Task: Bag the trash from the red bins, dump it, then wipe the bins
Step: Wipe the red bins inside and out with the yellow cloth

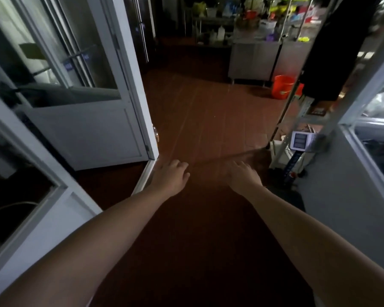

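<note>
1. Reaching forward over a dark red-brown floor point(208, 111), two bare arms stretch out from the bottom of the view, one on each side.
2. The left hand point(171, 175) is empty, its fingers loosely bent and holding nothing.
3. The right hand point(242, 176) is also empty, fingers relaxed and pointing ahead; it is slightly blurred.
4. The two hands hover near each other above the floor, apart, touching nothing.
5. One white door point(93, 120) with a glass pane stands open on the left, its edge just beside the left hand.
6. One red bin point(283, 86) is in view. It sits on the floor far ahead on the right, well apart from both hands, beside a steel cabinet point(254, 60).
7. What the bin holds cannot be told; it is too far away and partly hidden by a metal rack post.
8. No trash bag and no cloth can be seen anywhere.
9. One small scale point(300, 140) with a lit display stands at the right, near the right hand.
10. Cluttered shelves point(242, 16) fill the far wall; their items are too blurred to count.
11. Judged from this, the step in hand is the walk towards the bin, with bagging not yet begun.
12. The next move likely calls for crossing the floor to the bin, and for finding a bag first, since neither hand carries one.
</note>
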Available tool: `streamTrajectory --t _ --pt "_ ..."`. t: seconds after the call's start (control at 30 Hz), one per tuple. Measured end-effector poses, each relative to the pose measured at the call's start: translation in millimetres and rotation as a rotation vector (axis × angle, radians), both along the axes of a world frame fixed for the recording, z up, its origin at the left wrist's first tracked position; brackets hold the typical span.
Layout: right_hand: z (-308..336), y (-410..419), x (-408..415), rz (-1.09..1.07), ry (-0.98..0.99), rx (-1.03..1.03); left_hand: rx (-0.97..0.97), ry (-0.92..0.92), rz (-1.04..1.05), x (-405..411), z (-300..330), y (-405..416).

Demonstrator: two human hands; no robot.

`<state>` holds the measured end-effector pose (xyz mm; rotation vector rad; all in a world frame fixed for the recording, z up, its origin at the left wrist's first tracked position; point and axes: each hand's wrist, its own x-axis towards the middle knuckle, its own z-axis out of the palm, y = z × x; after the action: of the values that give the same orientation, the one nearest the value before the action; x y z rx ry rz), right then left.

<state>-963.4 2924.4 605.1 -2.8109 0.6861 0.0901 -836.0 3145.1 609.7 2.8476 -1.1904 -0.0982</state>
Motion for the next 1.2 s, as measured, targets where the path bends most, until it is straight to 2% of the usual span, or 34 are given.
streamTrajectory --t 0.3,0.43,0.63,0.9,1.2 --pt "-18.5 -175.4 201.0 -0.054 0.027 -0.028 -0.066 -0.019 -0.069 212.7 -20.7 -191.3" --pt "-15.9 -244.6 272.9 -0.111 0.046 0.031 -0.029 -0.013 -0.144 298.9 -15.1 -281.3" --pt "-18.0 -368.2 361.5 -0.113 0.065 -0.01 0.068 0.019 -0.265 403.3 -4.1 -424.7" --pt "-37.8 -589.8 511.9 -0.136 0.022 0.023 0.094 0.049 -0.221 553.8 -24.4 -635.5" --pt "-29.3 -778.0 676.7 -0.09 0.02 -0.028 0.109 0.047 -0.207 708.6 -14.9 -803.8"
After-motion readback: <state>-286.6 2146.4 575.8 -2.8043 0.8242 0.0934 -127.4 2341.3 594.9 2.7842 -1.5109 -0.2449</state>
